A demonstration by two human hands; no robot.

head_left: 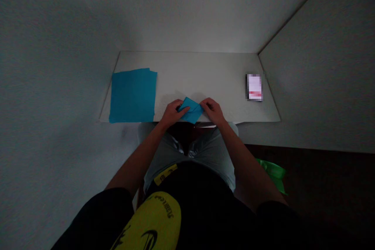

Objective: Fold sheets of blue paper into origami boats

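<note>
A small folded piece of blue paper [192,114] is held between my two hands at the table's front edge, with its folded layers and crease lines facing up. My left hand [173,112] grips its left side, thumb on top and fingers underneath. At the upper right corner of the paper, my right hand [213,110] pinches the edge between thumb and fingertips. Some fingertips of both hands are hidden by the paper or by the hand itself.
Flat blue sheets [133,95] lie slightly misaligned on the left of the white table [202,70]. A device with a blurred screen [254,87] rests at the right. Walls border the table. Something green [272,174] is on the dark floor, lower right.
</note>
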